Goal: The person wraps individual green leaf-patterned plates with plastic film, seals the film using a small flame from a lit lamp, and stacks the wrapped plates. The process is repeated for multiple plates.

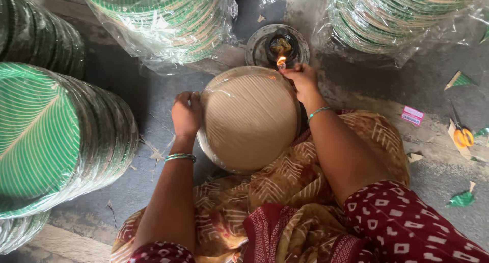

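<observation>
Tan and plastic-wrapped, the plate stack (248, 118) lies on the person's lap above the floor (127, 95), its round flat face turned up toward the head camera and its far edge at the lamp (280, 46), just beside the flame (280, 62); being round, it shows no long axis. Left hand (186, 113) grips the near-left rim, fingers curled together over the edge. Right hand (301, 79) rests at the far rim beside the flame, fingers pressed together, pinching the wrap as far as can be told. Green plate bundles (56, 135) lie around, scissors (461, 133) to the right.
</observation>
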